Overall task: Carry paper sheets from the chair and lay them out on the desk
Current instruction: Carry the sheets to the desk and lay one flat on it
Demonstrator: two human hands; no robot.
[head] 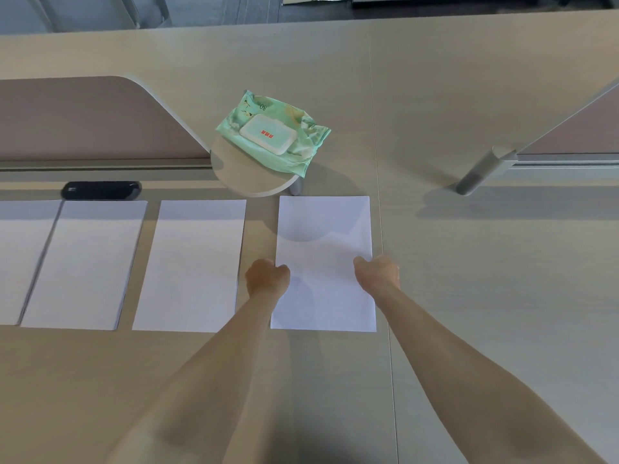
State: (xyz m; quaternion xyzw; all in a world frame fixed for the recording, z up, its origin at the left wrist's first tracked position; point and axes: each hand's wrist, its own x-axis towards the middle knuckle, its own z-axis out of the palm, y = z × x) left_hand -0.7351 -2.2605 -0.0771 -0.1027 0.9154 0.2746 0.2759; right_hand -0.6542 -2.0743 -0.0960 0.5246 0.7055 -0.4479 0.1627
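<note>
A blank white sheet (325, 229) lies flat on the surface (469, 296), at the right end of a row of other sheets (191, 262), its side edges pinched by the curled left hand (268, 276) and right hand (378, 272), with a green wipes pack (273, 132) just beyond.

- Four sheets (192, 262) in front of me, the leftmost cut off at the edge.
- One wipes pack (273, 133).
- One black device (100, 190).
- Two dividers (83, 118).
- My two hands: left hand (267, 275), right hand (378, 272).
</note>
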